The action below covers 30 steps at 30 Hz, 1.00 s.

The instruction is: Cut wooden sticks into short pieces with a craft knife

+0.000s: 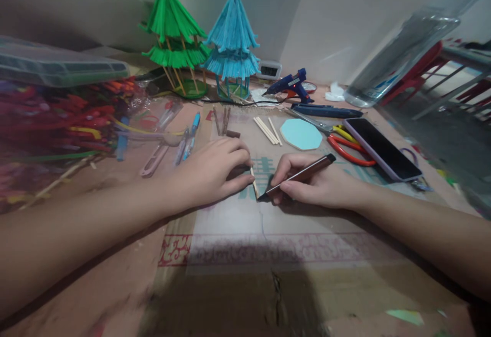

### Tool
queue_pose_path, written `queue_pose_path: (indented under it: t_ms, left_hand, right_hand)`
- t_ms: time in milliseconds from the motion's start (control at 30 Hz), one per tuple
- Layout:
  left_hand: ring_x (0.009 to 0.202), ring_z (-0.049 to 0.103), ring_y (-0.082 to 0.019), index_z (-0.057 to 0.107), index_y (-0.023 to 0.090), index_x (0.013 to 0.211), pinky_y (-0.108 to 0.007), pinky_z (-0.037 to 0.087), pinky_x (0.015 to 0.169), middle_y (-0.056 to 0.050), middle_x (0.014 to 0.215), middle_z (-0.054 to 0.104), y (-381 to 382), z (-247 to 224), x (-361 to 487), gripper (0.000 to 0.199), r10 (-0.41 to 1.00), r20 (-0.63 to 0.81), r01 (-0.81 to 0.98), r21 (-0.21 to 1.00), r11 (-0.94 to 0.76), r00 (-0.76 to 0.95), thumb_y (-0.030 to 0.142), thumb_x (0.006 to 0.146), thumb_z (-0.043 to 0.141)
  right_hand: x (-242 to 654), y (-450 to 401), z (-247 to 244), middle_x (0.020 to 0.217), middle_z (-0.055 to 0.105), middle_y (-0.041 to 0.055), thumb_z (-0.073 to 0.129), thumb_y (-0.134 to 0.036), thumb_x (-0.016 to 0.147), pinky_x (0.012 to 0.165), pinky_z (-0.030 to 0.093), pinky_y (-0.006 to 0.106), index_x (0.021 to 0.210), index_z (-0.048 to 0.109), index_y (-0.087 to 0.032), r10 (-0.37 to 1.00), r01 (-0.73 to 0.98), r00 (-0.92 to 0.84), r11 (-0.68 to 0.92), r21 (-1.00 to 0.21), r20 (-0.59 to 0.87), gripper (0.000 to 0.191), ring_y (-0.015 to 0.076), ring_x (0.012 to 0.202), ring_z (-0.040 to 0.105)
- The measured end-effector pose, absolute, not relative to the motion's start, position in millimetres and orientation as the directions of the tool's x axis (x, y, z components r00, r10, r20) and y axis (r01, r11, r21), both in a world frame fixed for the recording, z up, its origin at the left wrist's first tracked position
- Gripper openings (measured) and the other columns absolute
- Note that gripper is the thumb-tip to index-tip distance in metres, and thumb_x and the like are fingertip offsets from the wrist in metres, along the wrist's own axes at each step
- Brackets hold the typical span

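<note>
My left hand (217,171) lies over the translucent sheet, its thumb and fingers closed on a short, thin wooden stick (254,183). In my right hand (307,181) is a dark marker pen (303,175), slanting down to the left with its tip at the stick's lower end. Several pale sticks (265,130) lie beyond my hands, beside a light blue octagonal piece (301,133). Dark brown sticks (221,120) lie just past my left hand.
Green (174,35) and blue (233,40) tiered models stand at the back near a glue gun (289,85). On the right are red-handled scissors (351,151), a phone (383,148) and a large bottle (402,55). Colourful craft pieces (57,117) pile up on the left.
</note>
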State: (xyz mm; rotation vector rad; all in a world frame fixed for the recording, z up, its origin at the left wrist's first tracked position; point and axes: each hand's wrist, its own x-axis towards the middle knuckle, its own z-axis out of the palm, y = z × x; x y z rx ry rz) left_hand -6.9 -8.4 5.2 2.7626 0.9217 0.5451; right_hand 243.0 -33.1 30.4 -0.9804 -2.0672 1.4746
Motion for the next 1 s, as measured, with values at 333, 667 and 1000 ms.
queue_pose_path:
  t_ms: [333, 667, 1000]
  left_hand:
    - [0.112, 0.061, -0.029, 0.065, 0.017, 0.102, -0.046, 0.05, 0.096, -0.012, 0.115, 0.064, -8.0, 4.1, -7.5, 0.024, 0.609, 0.289, 0.544, 0.278, -0.792, 0.739, 0.039, 0.099, 0.056]
    - [0.113, 0.061, -0.031, 0.065, 0.017, 0.102, -0.048, 0.05, 0.097, -0.013, 0.113, 0.064, -8.0, 4.5, -7.3, 0.023, 0.606, 0.293, 0.538, 0.283, -0.794, 0.74, 0.037, 0.099, 0.055]
    - [0.112, 0.061, -0.03, 0.064, 0.017, 0.101, -0.047, 0.051, 0.097, -0.013, 0.115, 0.063, -7.7, 4.0, -7.8, 0.023, 0.611, 0.293, 0.542, 0.286, -0.79, 0.736, 0.038, 0.099, 0.055]
  right_hand:
    - [243.3, -33.4, 30.4, 0.078, 0.077, 0.0045, 0.069, -0.026, 0.089, 0.064, 0.058, 0.026, 0.087, 0.062, -0.017, 0.733, 0.308, -0.676, 0.196, -0.931, -0.07, 0.011, 0.0154, 0.071, 0.073]
    - [240.3, -33.5, 31.5, 0.077, 0.076, 0.0042, 0.067, -0.026, 0.09, 0.057, 0.055, 0.022, 0.087, 0.059, -0.018, 0.789, 0.317, -0.613, 0.182, -0.931, -0.055, 0.012, 0.0133, 0.067, 0.071]
    - [241.4, -32.4, 31.0, 0.077, 0.076, 0.0052, 0.068, -0.025, 0.089, 0.062, 0.057, 0.025, 0.087, 0.06, -0.017, 0.747, 0.302, -0.663, 0.214, -0.929, -0.044, 0.011, 0.0153, 0.071, 0.073]
